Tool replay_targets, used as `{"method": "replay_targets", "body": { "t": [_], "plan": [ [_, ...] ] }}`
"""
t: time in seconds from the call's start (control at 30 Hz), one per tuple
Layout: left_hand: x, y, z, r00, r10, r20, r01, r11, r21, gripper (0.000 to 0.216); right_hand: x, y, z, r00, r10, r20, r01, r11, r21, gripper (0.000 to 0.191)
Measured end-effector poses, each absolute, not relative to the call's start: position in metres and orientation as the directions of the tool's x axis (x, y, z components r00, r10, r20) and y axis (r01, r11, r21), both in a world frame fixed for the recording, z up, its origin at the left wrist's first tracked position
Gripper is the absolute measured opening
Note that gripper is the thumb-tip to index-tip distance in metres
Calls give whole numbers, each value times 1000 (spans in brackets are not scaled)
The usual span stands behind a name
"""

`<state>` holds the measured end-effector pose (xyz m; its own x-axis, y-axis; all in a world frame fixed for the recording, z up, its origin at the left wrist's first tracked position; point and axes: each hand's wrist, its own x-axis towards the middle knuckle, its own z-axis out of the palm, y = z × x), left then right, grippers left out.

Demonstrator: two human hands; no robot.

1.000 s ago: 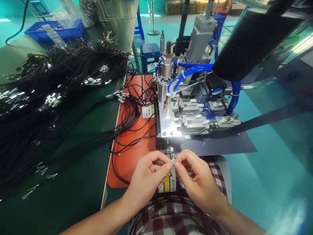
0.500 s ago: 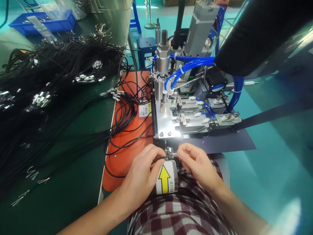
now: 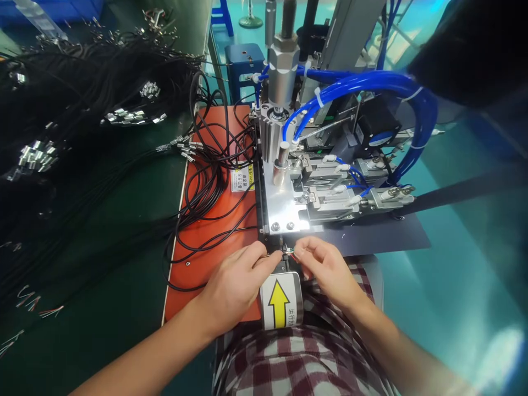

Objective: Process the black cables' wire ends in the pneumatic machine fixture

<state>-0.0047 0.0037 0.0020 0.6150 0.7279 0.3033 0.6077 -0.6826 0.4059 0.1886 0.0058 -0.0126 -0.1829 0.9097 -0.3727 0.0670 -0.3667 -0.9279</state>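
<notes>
My left hand point(image 3: 235, 286) pinches a thin black cable point(image 3: 270, 255) just left of the small black fixture point(image 3: 284, 257) at the front of the machine. My right hand point(image 3: 324, 267) pinches the cable's stripped coloured wire ends point(image 3: 292, 252) on the fixture's right side. Both hands sit above a curved plate with a yellow arrow label point(image 3: 280, 303). Behind them stands the metal machine base plate point(image 3: 284, 212) with a pneumatic cylinder point(image 3: 281, 82) and blue air hoses point(image 3: 355, 85).
An orange mat point(image 3: 206, 242) carries looped black cables point(image 3: 214, 181). A large heap of black cables with metal terminals point(image 3: 61, 137) covers the green bench point(image 3: 103, 308) on the left. A blue stool point(image 3: 241, 60) stands behind. A dark sheet point(image 3: 383, 236) lies under the machine.
Both hands have moved forward from over my lap to the fixture at the machine's front, carrying the cable end with them. The view has tilted closer to the machine.
</notes>
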Motion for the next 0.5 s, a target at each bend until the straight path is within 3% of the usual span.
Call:
{"method": "replay_targets", "body": {
  "t": [0.17,0.4,0.5],
  "plan": [
    [-6,3,-2,571,776,268,578,-611,541,33,188,-2,-21,-191,941,-278,73,-269,-960,19],
    [-5,2,-4,482,839,252,484,-495,722,33,185,-8,-35,-102,995,5,208,26,-978,15],
    [-5,1,-5,503,824,261,487,-519,702,35,183,-9,-37,-80,993,-86,100,-78,-992,16]
  ]
}}
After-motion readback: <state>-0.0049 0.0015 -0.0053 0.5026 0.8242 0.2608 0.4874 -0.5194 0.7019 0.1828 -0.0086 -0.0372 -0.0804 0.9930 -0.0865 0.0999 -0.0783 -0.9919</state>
